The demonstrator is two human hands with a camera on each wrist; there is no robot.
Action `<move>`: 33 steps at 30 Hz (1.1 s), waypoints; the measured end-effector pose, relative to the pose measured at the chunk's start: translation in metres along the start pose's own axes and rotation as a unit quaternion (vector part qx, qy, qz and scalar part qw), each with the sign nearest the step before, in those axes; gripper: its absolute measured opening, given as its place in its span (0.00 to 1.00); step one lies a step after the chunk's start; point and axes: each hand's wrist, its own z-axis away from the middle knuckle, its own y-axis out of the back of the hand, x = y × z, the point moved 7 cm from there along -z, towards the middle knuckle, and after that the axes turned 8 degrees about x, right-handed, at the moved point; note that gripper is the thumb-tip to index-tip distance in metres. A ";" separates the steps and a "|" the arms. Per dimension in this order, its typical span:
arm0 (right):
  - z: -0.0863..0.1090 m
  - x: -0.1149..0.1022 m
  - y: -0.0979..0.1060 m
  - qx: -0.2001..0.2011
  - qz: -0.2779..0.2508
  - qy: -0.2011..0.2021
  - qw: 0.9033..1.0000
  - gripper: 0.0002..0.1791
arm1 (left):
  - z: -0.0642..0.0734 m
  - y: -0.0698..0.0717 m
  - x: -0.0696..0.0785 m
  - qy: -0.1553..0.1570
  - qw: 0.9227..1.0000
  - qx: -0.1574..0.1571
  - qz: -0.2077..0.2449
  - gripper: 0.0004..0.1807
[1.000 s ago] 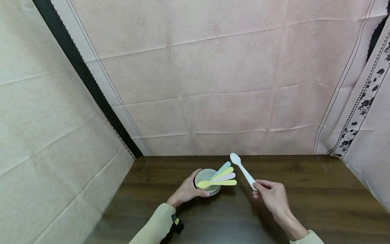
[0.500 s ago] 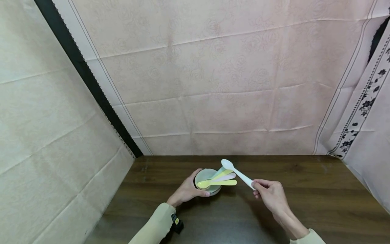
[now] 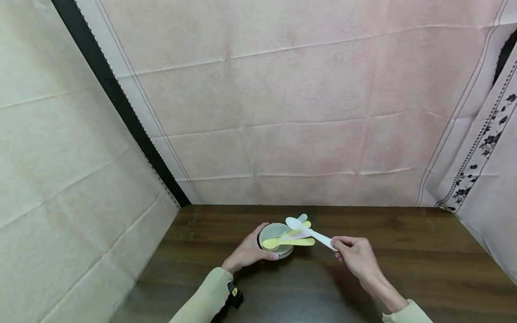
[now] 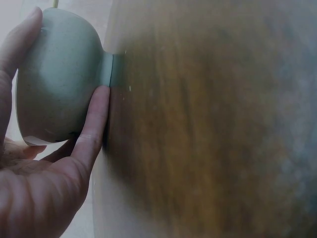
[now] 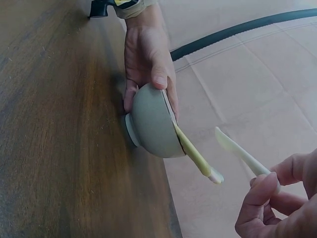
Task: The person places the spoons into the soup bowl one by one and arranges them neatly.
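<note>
A small grey-green bowl (image 3: 267, 232) stands on the brown table, my left hand (image 3: 249, 252) gripping its side. The left wrist view shows one finger of that hand low by the bowl's foot (image 4: 107, 69). Several spoons lean in the bowl with handles out to the right: a yellow spoon (image 3: 296, 242) in front, others yellow-green, lilac and pale blue (image 3: 303, 217) behind. My right hand (image 3: 357, 256) pinches a whitish spoon (image 3: 320, 237) by its handle end. Its bowl end overlaps the other handles in the head view; the right wrist view shows a gap between them.
The dark wood table (image 3: 396, 229) ends against a pale patterned cloth (image 3: 299, 112) hanging behind. More cloth hangs at the left (image 3: 81, 179) and right (image 3: 492, 202). A black device (image 3: 235, 296) is strapped to the left wrist.
My right hand has swung the whitish spoon's bowl end left and down, from right of the handles to over them. The left hand and bowl have stayed put.
</note>
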 end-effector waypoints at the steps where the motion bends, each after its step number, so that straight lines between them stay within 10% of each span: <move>1: 0.000 0.000 -0.001 -0.001 0.001 -0.001 1.000 0.16 | 0.000 0.000 0.000 0.000 1.000 0.000 -0.002 0.54; 33: -0.009 -0.009 -0.026 -0.062 0.026 0.013 0.998 0.13 | 0.001 0.001 -0.001 0.013 1.000 0.004 -0.007 0.56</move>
